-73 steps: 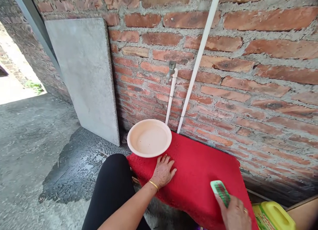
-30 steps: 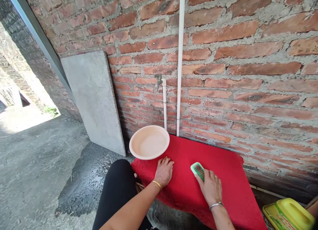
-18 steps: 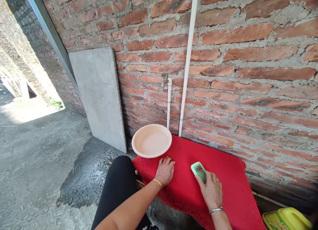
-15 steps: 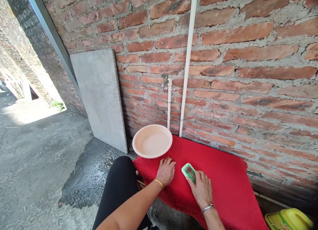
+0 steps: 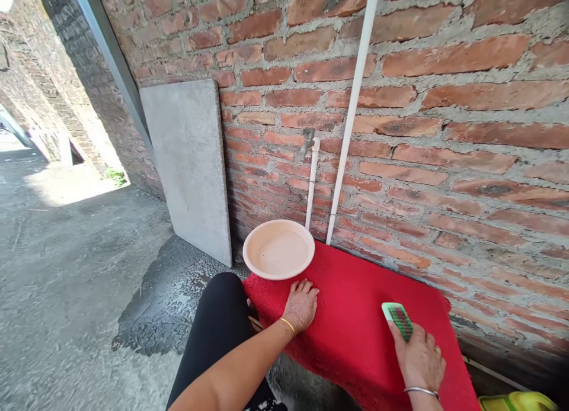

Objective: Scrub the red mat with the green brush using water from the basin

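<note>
I look down at a red mat (image 5: 355,316), thick and nubbly like coarse pile, draped over something low against a rough brick wall (image 5: 444,132) with grey mortar squeezed out of the joints. My left hand (image 5: 301,304) lies flat on the mat's near-left part, fingers spread and pressed into the pile, gripping nothing; a thin gold bangle sits at the wrist. My right hand (image 5: 418,357) is closed over a small scrubbing brush (image 5: 397,319), a rounded oblong of pale green plastic with darker bristle rows showing at its far end, pressed to the mat on its right half. A silver bangle rings that wrist.

Just past my left fingertips a shallow round basin (image 5: 278,249) of smooth peach-coloured plastic rests on the mat's far-left corner. Above it a dull metal tap (image 5: 307,140) tops a thin white pipe (image 5: 311,186), and a longer white pipe (image 5: 351,115) runs slantwise up the wall beside it. A flat grey concrete slab (image 5: 189,168) leans against the bricks to the left, over wet, dark, gritty floor (image 5: 164,298). A yellow plastic jug (image 5: 518,402) peeks in at the bottom right corner.

Compared with half a second ago, the brush and right hand have travelled from close beside my left hand out to the right side of the mat; the left hand has kept its place.
</note>
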Motion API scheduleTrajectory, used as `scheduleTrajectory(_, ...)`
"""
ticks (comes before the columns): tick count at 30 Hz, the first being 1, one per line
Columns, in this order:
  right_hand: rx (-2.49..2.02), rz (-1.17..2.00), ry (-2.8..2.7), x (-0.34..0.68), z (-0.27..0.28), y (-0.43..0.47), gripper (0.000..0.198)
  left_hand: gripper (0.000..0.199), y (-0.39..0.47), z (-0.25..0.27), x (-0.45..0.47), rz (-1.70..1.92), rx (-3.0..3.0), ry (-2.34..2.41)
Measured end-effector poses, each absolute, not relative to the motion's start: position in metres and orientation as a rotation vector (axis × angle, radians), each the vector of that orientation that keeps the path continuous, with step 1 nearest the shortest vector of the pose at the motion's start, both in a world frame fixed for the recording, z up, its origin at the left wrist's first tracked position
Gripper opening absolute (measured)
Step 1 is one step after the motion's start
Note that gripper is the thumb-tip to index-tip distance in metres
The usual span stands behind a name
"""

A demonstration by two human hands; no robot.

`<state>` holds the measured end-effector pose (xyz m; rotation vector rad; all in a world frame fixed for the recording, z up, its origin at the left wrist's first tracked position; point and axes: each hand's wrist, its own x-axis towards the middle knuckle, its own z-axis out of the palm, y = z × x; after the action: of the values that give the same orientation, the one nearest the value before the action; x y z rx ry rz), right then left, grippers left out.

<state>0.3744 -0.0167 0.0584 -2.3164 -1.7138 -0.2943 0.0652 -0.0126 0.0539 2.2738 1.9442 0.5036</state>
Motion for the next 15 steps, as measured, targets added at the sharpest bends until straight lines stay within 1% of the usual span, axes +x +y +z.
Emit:
scheduleTrajectory(4, -1.958, -0.18, -1.966, 0.319, 0.053, -0.017, 0.069, 0.036, -0.014, 0.059, 0.065, 0.478, 2.259, 1.911)
scheduleTrajectory(8, -1.79, -0.13, -2.187, 0.271, 0.054, -0.014, 0.063, 0.036, -0.016, 0.062, 0.065, 0.489, 2.235, 1.892)
scheduleTrajectory(12, -1.87, -0.175, -2.198, 0.283, 0.055, -0.007, 0.057, 0.037, -0.017, 0.058, 0.064, 0.528, 2.227, 1.879)
scheduleTrajectory(15, -2.147, -0.316, -1.948, 0.335, 0.052, -0.007, 0.059, 0.038, -0.018, 0.054, 0.064, 0.554, 2.231, 1.865)
